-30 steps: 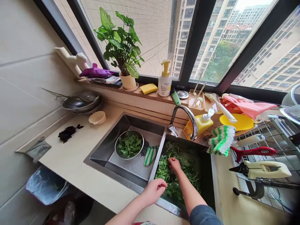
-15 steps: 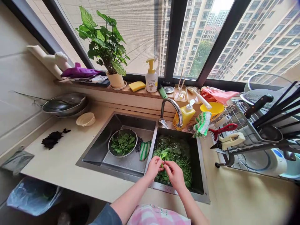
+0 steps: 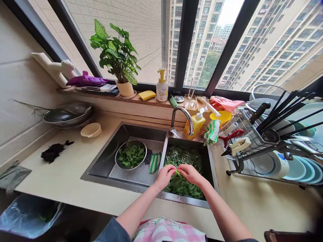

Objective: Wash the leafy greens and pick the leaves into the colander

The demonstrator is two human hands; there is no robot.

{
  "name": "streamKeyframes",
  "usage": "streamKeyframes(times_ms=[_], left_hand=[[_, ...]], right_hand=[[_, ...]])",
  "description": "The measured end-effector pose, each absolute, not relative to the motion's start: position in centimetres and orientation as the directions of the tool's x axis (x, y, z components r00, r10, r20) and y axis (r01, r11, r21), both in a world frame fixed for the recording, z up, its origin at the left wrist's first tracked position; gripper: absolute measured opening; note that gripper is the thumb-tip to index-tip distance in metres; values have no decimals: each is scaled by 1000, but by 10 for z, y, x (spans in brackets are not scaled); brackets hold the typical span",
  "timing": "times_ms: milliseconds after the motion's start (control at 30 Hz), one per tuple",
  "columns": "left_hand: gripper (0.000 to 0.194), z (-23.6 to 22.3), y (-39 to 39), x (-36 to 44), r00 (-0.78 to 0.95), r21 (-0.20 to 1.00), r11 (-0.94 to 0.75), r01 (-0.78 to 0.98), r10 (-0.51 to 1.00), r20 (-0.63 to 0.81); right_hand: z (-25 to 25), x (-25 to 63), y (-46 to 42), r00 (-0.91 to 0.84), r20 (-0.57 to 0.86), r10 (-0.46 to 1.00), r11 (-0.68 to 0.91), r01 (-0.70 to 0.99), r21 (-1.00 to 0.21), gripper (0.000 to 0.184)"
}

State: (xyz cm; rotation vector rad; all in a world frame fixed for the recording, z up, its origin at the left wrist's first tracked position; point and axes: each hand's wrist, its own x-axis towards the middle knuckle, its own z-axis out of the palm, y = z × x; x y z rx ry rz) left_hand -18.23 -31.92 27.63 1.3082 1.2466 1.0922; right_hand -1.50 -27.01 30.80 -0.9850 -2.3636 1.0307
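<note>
Greens stem (image 3: 178,173), pale and thin, spans the small gap between the two hands above the right sink basin (image 3: 211,168). Left hand (image 3: 165,176) pinches one end with curled fingers; right hand (image 3: 191,173) pinches the other, fingers closed over it so most of the stem is hidden. Below them the basin is filled with wet leafy greens (image 3: 184,158); whether water stands under the leaves is hard to make out.

Left of the divider, the left basin holds a steel bowl (image 3: 131,155) of picked leaves, with a dark scrubber (image 3: 148,156) and a green-striped cloth (image 3: 153,162) just beside it, the cloth leaning at the divider. At the far edge the curved faucet (image 3: 182,121) stands between the basins, a yellow dish-soap bottle (image 3: 194,124) just right of it and a green-and-white scrubbing cloth (image 3: 212,131) further right.

On the right, a wire dish rack (image 3: 248,148) carries scissors, plates and dark utensil handles; its right part runs out of view. On the far sill stand a potted plant (image 3: 116,57) and a white pump bottle (image 3: 162,87). On the left counter lie a dark clump (image 3: 52,153), too blurred to identify, and a small cream bowl (image 3: 91,129). A bin bag (image 3: 27,215) is cut off at the near left.
</note>
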Motion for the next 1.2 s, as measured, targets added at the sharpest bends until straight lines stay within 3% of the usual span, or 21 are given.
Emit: streamKeyframes(times_ms=[167, 267, 333, 400, 500, 633, 800, 1033, 1200], left_hand=[[15, 272, -315, -181, 39, 992, 91, 92, 995, -95], [13, 274, -314, -180, 16, 991, 122, 54, 992, -123], [12, 276, -313, -181, 5, 992, 125, 4, 992, -125], [12, 278, -312, -183, -15, 988, 139, -72, 990, -141], [15, 277, -311, -187, -36, 969, 190, -158, 980, -198], [20, 272, -311, -186, -40, 944, 239, -226, 966, -254], [22, 265, -311, -180, -68, 939, 245, -240, 961, -268], [19, 261, -313, -177, -126, 955, 209, -211, 963, -238], [20, 256, -309, -181, -215, 954, 244, -172, 936, -278]], right_hand=[[288, -28, -273, -490, -8, 872, 242, 444, -863, 27], [277, -38, -270, -301, -126, 945, -42, 272, -961, 31], [276, -39, -268, -325, -215, 921, -180, 136, -974, 35], [279, -35, -268, -475, -258, 841, -246, 87, -965, 36], [285, -24, -268, -650, -278, 707, -286, 97, -953, 37], [285, -17, -265, -705, -276, 653, -249, 144, -958, 34], [269, -31, -264, -560, -277, 781, -196, 201, -960, 32], [248, -48, -260, -277, -422, 864, -437, 6, -899, 26], [255, -35, -261, -406, -341, 848, -386, -30, -922, 29]])
